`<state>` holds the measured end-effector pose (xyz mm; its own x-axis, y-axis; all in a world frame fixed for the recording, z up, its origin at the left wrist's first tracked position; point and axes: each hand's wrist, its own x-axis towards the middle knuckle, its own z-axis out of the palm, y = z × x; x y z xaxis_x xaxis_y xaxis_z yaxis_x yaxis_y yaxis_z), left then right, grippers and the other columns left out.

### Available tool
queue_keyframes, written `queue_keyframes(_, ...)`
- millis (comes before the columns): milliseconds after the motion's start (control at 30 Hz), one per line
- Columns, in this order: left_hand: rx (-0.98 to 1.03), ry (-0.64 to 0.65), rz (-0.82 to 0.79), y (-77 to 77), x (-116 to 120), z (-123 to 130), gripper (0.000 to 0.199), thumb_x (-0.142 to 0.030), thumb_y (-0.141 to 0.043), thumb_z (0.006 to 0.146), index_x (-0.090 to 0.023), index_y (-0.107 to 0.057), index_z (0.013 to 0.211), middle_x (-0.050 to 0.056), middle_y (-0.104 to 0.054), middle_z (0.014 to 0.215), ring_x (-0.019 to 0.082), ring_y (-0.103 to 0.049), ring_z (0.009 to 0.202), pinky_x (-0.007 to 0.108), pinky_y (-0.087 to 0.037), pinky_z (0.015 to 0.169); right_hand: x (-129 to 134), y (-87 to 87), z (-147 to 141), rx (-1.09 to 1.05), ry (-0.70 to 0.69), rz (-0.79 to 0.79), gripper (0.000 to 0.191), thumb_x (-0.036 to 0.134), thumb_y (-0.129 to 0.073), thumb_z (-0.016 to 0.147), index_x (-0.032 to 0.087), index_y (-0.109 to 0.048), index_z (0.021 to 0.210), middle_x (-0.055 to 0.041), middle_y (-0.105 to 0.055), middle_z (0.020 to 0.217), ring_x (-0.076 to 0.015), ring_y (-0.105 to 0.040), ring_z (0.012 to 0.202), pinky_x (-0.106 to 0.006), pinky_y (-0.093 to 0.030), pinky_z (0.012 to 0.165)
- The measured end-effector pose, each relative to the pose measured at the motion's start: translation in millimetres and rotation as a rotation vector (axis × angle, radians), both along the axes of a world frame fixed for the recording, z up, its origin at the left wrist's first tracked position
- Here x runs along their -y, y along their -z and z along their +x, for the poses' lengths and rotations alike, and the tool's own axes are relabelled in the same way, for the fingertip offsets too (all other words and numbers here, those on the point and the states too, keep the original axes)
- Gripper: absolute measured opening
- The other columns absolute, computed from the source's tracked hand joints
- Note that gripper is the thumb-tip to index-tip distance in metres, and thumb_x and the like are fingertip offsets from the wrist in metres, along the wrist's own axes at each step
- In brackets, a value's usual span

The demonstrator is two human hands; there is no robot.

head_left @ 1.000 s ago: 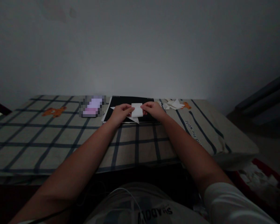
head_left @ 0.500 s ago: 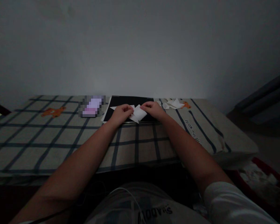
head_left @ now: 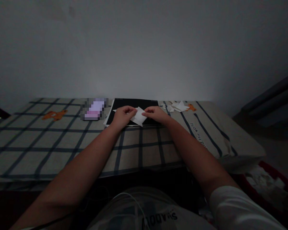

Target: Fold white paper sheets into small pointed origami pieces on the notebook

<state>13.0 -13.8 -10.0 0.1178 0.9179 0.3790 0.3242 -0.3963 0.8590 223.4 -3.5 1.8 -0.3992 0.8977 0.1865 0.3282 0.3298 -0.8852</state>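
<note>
While both forearms reach forward across the worktop [head_left: 62, 140], the two hands meet over a black pad [head_left: 124, 103] and share a small piece of white paper [head_left: 140, 116]. The left hand [head_left: 124, 115] has its grip closed, thumb against bent forefinger, on the left side of the paper. The right hand [head_left: 157, 114] pinches the opposite side in the same fashion. The piece is turned so that one corner points away from the person and another lies toward the near edge of the pad.

Progress, as far as it can be judged: the paper is in work and has not been set aside, since both hands remain engaged with it. Its outline is angular, which suggests some shaping is done; the number of folds, if any, is too small to make out. Completion of the piece cannot be confirmed from this view, and what is left to do on it is likewise not shown.

A white pointed tip [head_left: 114, 110] projects beside the left hand, over the pad; whether it belongs to the held piece or to a separate one is unclear. White sheets [head_left: 107, 120] show along the pad's left edge. To the right, near the pad but apart from it, lie loose white paper pieces [head_left: 181, 106], beside a printed orange bear [head_left: 191, 107] on the checked cloth. To the left lies a phone-like device [head_left: 96, 110], obscured by pixelation.
</note>
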Motion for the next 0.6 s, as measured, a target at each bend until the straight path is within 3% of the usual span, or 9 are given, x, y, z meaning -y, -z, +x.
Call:
queue_keyframes(200,0.114,-0.082,0.036,1.5,-5.2,-2.2,0.02,-0.037,-0.07,0.076,-0.018,-0.072,0.084,0.003,-0.072,0.08,0.017,-0.062,0.07,0.028,-0.048,0.063,1.3,-1.2,0.7,-0.02,0.009,-0.085,0.019,0.035,-0.07,0.08,0.017,-0.068,0.083,-0.0009,-0.065,0.071,-0.0117,-0.054,0.062,-0.024,-0.036,0.053)
queue_keyframes(433,0.147,-0.106,0.07,1.3,-5.2,-1.8,0.021,-0.037,-0.068,0.079,-0.018,-0.072,0.085,0.003,-0.072,0.08,0.016,-0.062,0.071,0.028,-0.047,0.064,0.3,-2.7,-3.3,-0.18,0.011,-0.141,0.007,0.023,-0.069,0.081,0.017,-0.067,0.08,-0.0016,-0.07,0.073,-0.0116,-0.061,0.067,-0.024,-0.048,0.063)
queue_keyframes(600,0.122,-0.129,0.137,4.7,-5.9,-0.1,0.02,-0.037,-0.067,0.08,-0.019,-0.072,0.086,0.004,-0.073,0.085,0.017,-0.064,0.076,0.029,-0.049,0.068,0.6,-4.0,-2.1,-0.165,0.039,-0.143,0.013,0.022,-0.069,0.083,0.017,-0.065,0.072,-0.0024,-0.071,0.069,-0.0107,-0.061,0.063,-0.025,-0.049,0.064)
